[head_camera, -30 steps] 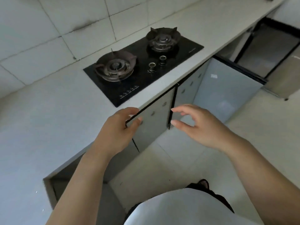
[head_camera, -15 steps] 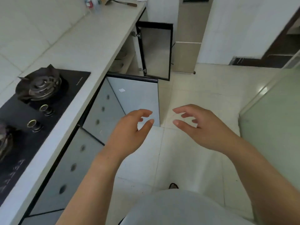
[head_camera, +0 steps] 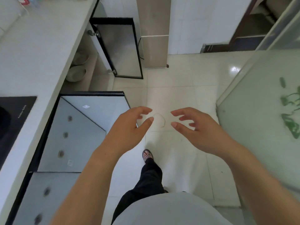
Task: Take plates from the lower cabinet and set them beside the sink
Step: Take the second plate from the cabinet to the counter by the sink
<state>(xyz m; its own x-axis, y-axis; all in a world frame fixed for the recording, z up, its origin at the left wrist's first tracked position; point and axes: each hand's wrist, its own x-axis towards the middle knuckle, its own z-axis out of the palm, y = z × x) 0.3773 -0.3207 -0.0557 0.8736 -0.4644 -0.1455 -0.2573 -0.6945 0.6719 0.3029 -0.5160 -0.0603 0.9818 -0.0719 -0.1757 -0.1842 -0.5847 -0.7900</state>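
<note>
Pale plates (head_camera: 76,73) sit in the lower cabinet ahead, its door (head_camera: 120,49) swung wide. My left hand (head_camera: 128,127) and right hand (head_camera: 199,129) hover empty, fingers loosely curled, I reckon so both are free for lifting them.

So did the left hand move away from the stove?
Yes. The left hand was right below the stove; now it floats over the floor, past the open door.
</note>
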